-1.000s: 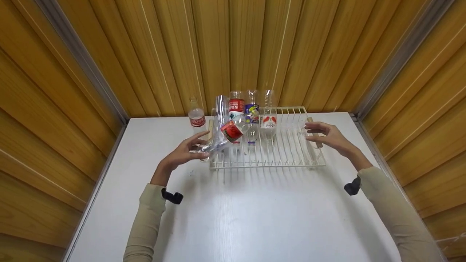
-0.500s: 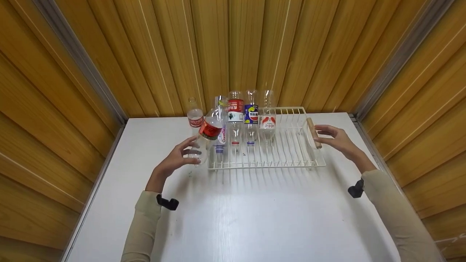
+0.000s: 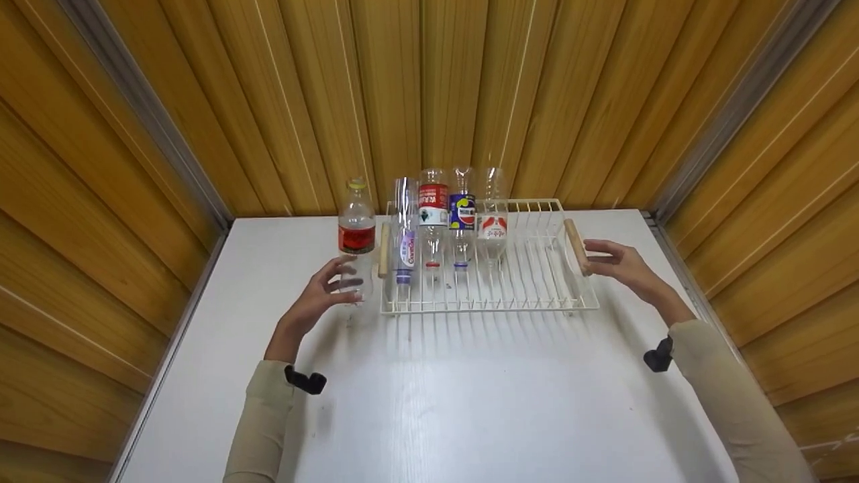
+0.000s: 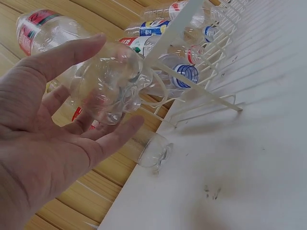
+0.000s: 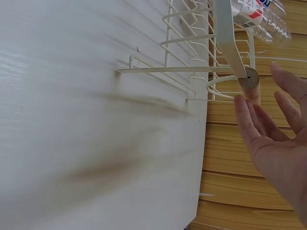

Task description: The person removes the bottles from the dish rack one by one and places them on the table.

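One clear plastic bottle with a red-and-black label (image 3: 356, 238) stands upright left of centre in the head view, its yellow cap at the top. The fingers of the left hand (image 3: 315, 295) are curled round its lower part, grasping it; whether its base touches the surface (image 3: 470, 402) is hard to make out. Directly behind it is a second clear bottle (image 4: 152, 149), which the head view hides; the left wrist view shows its base low in the middle of the frame, partly covered by the hand.

Just to the right, in the middle of the head view, one white wire rack (image 3: 490, 307) bears four clear bottles in a row, caps down: one with a purple-and-white label (image 3: 407, 248), one with a red-and-white label (image 3: 433, 204), one with a blue label (image 3: 462, 212) and one with a white label with red marks (image 3: 493, 227). The right wrist view catches only two of them, cut off at the upper right.

The rack has two wooden handles, a left handle (image 3: 384, 250) and a right handle (image 3: 576, 245). The right hand (image 3: 627, 270) is beside the latter, its fingers loosely parted and gripping nothing; whether they touch the wood I cannot tell. The right wrist view shows that handle end-on, and its frame cuts off part of the hand.
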A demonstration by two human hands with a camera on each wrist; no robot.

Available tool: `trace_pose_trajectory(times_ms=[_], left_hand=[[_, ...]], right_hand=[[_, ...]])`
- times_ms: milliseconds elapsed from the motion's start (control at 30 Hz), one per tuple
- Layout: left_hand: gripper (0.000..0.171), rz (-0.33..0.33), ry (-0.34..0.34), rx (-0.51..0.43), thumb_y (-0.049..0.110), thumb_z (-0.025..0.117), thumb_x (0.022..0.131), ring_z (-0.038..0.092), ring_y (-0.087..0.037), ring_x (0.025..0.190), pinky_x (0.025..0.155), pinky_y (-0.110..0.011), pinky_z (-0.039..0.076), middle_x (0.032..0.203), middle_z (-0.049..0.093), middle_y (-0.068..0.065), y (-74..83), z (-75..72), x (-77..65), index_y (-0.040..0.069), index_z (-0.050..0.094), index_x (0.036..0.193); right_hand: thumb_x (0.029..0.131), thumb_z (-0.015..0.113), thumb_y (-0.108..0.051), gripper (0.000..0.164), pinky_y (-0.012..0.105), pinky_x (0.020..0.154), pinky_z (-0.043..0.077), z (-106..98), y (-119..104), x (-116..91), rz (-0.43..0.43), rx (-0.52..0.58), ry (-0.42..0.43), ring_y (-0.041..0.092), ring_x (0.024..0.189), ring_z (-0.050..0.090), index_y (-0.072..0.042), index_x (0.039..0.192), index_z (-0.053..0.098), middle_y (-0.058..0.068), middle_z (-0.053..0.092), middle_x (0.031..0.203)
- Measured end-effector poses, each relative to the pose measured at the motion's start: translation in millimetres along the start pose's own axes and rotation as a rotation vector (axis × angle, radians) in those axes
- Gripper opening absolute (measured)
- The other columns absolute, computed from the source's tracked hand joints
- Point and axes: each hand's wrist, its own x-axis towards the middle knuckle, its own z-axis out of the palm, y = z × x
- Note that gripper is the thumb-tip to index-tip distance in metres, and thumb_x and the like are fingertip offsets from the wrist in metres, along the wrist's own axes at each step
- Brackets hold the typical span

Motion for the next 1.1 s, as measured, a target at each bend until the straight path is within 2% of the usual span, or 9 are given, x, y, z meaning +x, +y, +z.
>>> trace_pose_trajectory(times_ms=[67, 167, 367, 700, 900, 1100], left_hand=[[0.087, -0.014, 0.021, -0.006, 0.014, 0.083, 0.085, 0.044, -0.044, 0.144, 0.109, -0.052, 0.050, 0.153, 0.039, -0.023, -1.8, -1.2, 0.0, 0.019, 0.036, 0.157], [0.087, -0.022, 0.054, -0.008, 0.018, 0.085, 0.083, 0.046, -0.041, 0.144, 0.112, -0.054, 0.047, 0.152, 0.041, -0.021, -3.7, -2.7, -0.2, 0.021, 0.038, 0.156], [0.080, -0.048, 0.127, -0.002, 0.017, 0.082, 0.086, 0.049, -0.034, 0.142, 0.116, -0.054, 0.043, 0.151, 0.046, -0.016, -9.2, -6.8, 0.5, 0.023, 0.039, 0.153], [0.079, -0.102, 0.281, 0.009, 0.006, 0.078, 0.087, 0.046, -0.033, 0.142, 0.118, -0.053, 0.040, 0.152, 0.048, -0.017, -23.2, -14.0, 7.2, 0.017, 0.038, 0.154], [0.083, -0.085, 0.335, 0.065, 0.007, 0.082, 0.085, 0.045, -0.035, 0.143, 0.118, -0.054, 0.039, 0.151, 0.048, -0.017, -37.4, -17.2, 12.1, 0.015, 0.037, 0.154], [0.080, -0.099, 0.401, 0.111, 0.011, 0.083, 0.084, 0.045, -0.034, 0.142, 0.118, -0.051, 0.040, 0.151, 0.049, -0.015, -51.0, -19.3, 19.2, 0.014, 0.040, 0.152]], right_hand=[[0.100, 0.068, -0.024, 0.067, 0.010, 0.092, 0.049, 0, 2, -2, -0.013, 0.031, -0.012, -0.006, 0.112, 0.060, -0.003, 0.156, 0.038, 0.025, 0.041, 0.158], [0.100, 0.066, -0.019, 0.066, 0.011, 0.089, 0.051, 1, 4, -2, -0.030, 0.074, -0.030, -0.010, 0.106, 0.060, -0.001, 0.157, 0.035, 0.029, 0.041, 0.156], [0.101, 0.064, -0.015, 0.068, 0.015, 0.090, 0.055, 1, 5, -2, -0.030, 0.118, -0.056, -0.008, 0.106, 0.062, 0.001, 0.158, 0.030, 0.032, 0.040, 0.154], [0.100, 0.066, -0.018, 0.067, 0.017, 0.091, 0.056, 3, 6, -5, -0.002, 0.124, -0.065, -0.004, 0.103, 0.065, 0.004, 0.155, 0.034, 0.033, 0.042, 0.151], [0.101, 0.066, -0.021, 0.069, 0.023, 0.092, 0.059, 5, 6, -6, 0.053, 0.151, -0.064, -0.002, 0.104, 0.063, 0.002, 0.157, 0.033, 0.030, 0.038, 0.155], [0.103, 0.063, -0.020, 0.066, 0.025, 0.091, 0.059, 8, 4, -3, 0.045, 0.176, -0.063, -0.001, 0.105, 0.064, 0.003, 0.157, 0.032, 0.030, 0.036, 0.154]])
